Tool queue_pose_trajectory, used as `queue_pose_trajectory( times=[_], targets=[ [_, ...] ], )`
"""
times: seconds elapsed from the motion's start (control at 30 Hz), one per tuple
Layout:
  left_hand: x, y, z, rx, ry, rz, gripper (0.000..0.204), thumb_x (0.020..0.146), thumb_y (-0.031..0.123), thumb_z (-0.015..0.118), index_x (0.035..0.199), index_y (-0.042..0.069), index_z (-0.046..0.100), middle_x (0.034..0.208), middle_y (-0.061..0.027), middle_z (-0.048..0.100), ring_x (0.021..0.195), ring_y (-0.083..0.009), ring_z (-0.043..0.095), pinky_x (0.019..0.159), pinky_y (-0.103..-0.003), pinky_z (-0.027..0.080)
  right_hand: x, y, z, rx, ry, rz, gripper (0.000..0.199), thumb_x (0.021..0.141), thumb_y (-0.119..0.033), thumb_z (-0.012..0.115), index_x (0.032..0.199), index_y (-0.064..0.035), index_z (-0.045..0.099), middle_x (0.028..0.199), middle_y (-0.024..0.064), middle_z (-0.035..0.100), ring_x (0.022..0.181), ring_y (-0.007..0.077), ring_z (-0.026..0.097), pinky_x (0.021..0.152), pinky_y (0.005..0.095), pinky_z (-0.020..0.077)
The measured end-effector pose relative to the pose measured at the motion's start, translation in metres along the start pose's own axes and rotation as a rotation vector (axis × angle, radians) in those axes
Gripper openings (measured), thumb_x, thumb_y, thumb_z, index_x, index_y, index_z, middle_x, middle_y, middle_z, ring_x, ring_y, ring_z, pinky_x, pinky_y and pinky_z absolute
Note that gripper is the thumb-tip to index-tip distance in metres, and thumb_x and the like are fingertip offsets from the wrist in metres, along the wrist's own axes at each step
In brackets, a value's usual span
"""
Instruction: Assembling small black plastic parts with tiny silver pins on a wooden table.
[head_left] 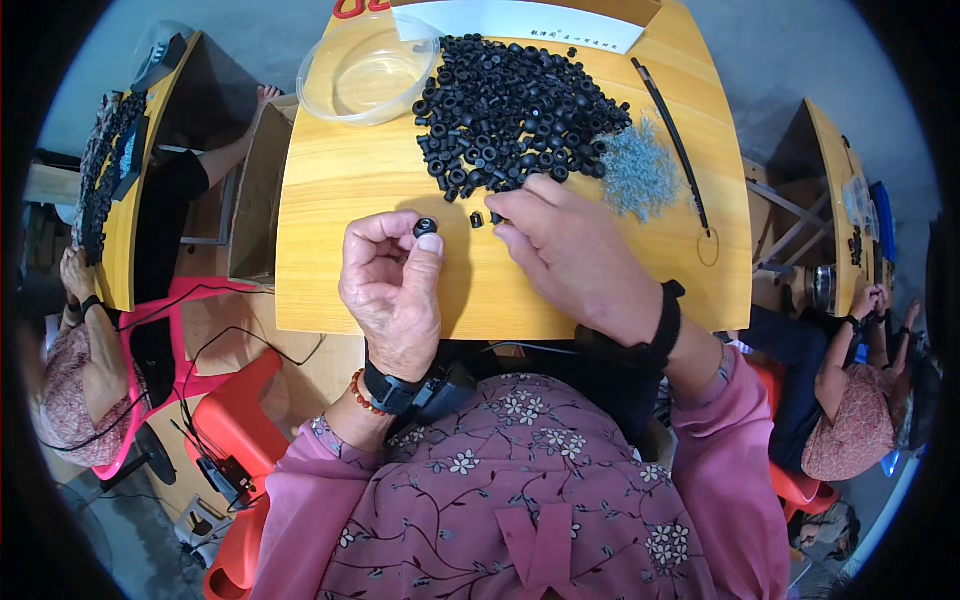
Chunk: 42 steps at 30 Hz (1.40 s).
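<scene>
Floral pink sleeves [500, 500] fill the bottom of the frame. Left hand [392, 290], mid-frame, pinches one small black rubber ring [425, 227] between thumb and forefinger. Right hand [575, 255] curls its fingertips onto loose rings at the edge of the knobbly black pile [515, 110], upper centre on the smooth wooden table [340, 280]. Wiry grey tangle [638, 175] and clear round plastic bowl [368, 72] flank it.

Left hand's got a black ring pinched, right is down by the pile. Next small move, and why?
Probably the right hand picks up the small black piece by its fingertips and brings it to the ring pinched in the left hand, since that piece lies apart from the pile.
</scene>
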<state>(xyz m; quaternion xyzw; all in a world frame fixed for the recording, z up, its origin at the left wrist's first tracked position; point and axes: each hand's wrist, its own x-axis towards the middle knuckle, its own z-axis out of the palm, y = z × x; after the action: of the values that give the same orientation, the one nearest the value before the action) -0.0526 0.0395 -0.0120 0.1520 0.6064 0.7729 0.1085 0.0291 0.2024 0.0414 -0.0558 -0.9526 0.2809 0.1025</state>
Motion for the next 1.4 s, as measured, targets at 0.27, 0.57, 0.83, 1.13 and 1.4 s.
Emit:
queue_pose_trajectory(
  times=[0.27,0.57,0.83,1.13,1.4],
  targets=[
    [0.006,-0.004,-0.001,-0.005,-0.025,-0.001,0.018,0.092,-0.002,0.066,0.107,0.002,0.056,0.1,-0.0071,0.066,0.083,-0.0108,0.062,0.075,-0.027,0.056,0.018,-0.003,0.013,-0.242,-0.162,-0.045,0.005,0.085,-0.006,0.057,0.088,-0.0012,0.057,0.089,0.0163,0.058,0.068,0.0362,0.065,0.06,0.0468,0.052],
    [0.006,-0.004,0.001,0.007,-0.087,0.011,0.019,0.091,-0.002,0.067,0.107,0.001,0.058,0.095,-0.0047,0.065,0.081,-0.0097,0.061,0.076,-0.025,0.054,-0.001,-0.003,0.008,0.266,0.106,-0.115,0.016,0.087,-0.002,0.065,0.104,-0.001,0.066,0.088,0.0121,0.058,0.069,0.0282,0.063,0.061,0.0377,0.0499],
    [-0.007,0.012,0.014,-0.103,-0.217,-0.095,0.02,0.089,-0.004,0.07,0.107,-0.001,0.062,0.092,-0.001,0.065,0.083,-0.0058,0.059,0.076,-0.021,0.049,-0.03,-0.012,-0.008,0.911,0.16,0.164,0.021,0.092,0.003,0.064,0.112,0.0009,0.069,0.089,0.0052,0.06,0.074,0.0102,0.064,0.064,0.0233,0.0508],
    [-0.019,0.012,0.022,-0.181,-0.378,-0.186,0.017,0.092,-0.002,0.068,0.107,-0.002,0.061,0.091,-0.0062,0.069,0.078,-0.0085,0.064,0.074,-0.023,0.054,-0.046,0.006,-0.014,0.82,0.197,0.109,0.022,0.09,0.004,0.066,0.111,-0.0013,0.07,0.089,0.0056,0.061,0.073,0.0102,0.063,0.063,0.0229,0.0513],
    [-0.019,0.011,0.023,-0.274,-0.42,-0.245,0.016,0.095,0.002,0.066,0.108,-0.004,0.06,0.094,-0.0095,0.07,0.081,-0.0121,0.067,0.076,-0.026,0.057,-0.047,0.009,-0.011,0.726,0.223,0.004,0.023,0.089,0.004,0.066,0.111,-0.0032,0.071,0.088,0.0066,0.063,0.074,0.0129,0.064,0.064,0.0245,0.0522]
  ],
)
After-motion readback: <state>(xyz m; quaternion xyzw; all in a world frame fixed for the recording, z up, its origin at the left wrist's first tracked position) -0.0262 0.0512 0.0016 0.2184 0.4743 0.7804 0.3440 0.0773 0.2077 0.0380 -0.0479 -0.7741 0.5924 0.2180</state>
